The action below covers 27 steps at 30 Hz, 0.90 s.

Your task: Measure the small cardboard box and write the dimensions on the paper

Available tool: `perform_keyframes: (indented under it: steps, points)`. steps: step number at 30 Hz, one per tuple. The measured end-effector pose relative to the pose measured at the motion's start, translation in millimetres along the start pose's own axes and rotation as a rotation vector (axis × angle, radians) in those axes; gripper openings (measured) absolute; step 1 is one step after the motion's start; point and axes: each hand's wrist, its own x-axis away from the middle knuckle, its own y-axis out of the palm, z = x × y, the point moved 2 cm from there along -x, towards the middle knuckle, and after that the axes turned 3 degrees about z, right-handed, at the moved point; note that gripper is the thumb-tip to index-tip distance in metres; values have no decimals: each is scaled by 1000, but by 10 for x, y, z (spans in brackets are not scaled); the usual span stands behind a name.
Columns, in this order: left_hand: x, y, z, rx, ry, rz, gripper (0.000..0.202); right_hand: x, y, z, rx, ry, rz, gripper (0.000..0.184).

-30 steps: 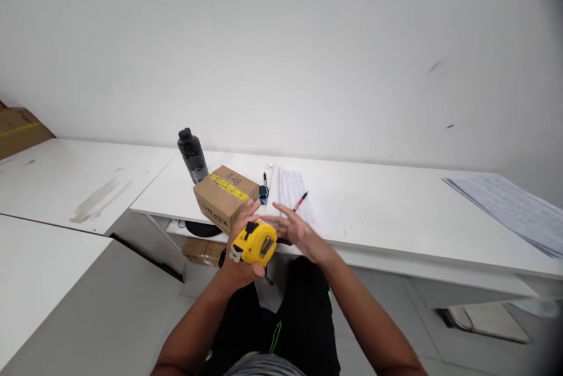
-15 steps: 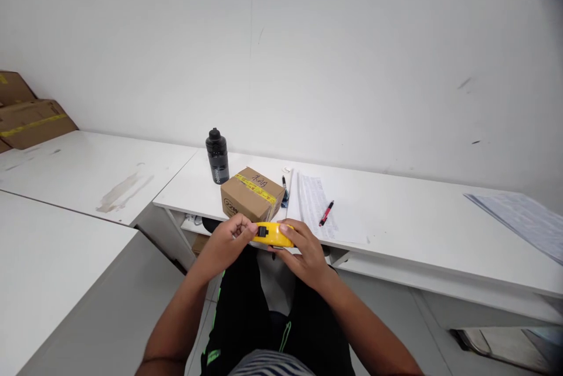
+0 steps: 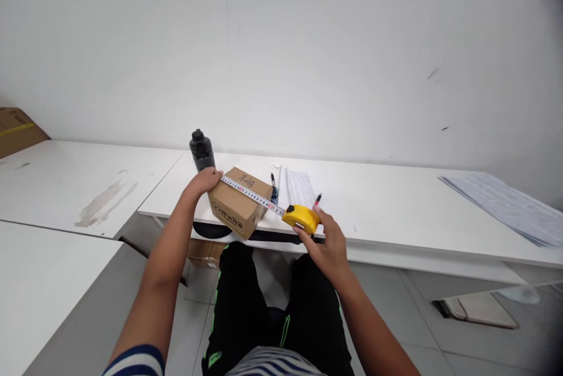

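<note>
A small cardboard box (image 3: pixel 233 206) with black handwriting on top stands at the front edge of the white table. Across its top runs the pulled-out blade (image 3: pixel 250 193) of a tape measure. At the box's far left edge, my left hand (image 3: pixel 206 180) is closed on the blade's end; its fingertips are partly hidden. My right hand (image 3: pixel 326 242) grips the yellow tape measure (image 3: pixel 301 219) to the right of the box, just past the table's front edge.
A dark water bottle (image 3: pixel 202 152) stands behind my left hand. Papers (image 3: pixel 299 187), a black pen (image 3: pixel 273 183) and a red pen (image 3: pixel 317 200) lie right of the box. More sheets (image 3: pixel 501 203) are at the far right. Another carton (image 3: pixel 20 129) sits far left.
The blade has been drawn out and lies over the box top. My left hand has moved left and up to the box's edge, my right hand to the right with the tape measure.
</note>
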Motion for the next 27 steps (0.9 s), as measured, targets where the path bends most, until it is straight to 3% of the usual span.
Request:
perform_keyframes:
  steps: [3,9,14,18,23,27]
  points:
    - [19,108,1,-57,-12,-1,35,-131,180,-66,-47,4,-79,54]
    - [183,129,61,-206,-64,59,44,-281,604,-210,-173,80,-167,52]
    - [199,159,118,-241,-56,94,43,-228,615,-145,-212,166,-201,53]
    - [115,153,149,-233,-38,100,40,-197,596,-86,-252,337,-293,66]
    - [97,-47,230,-182,35,83,39,-331,585,-23,-363,413,-347,68]
    - [406,-226,269,173,80,149,42,-661,654,312,-666,465,-358,65]
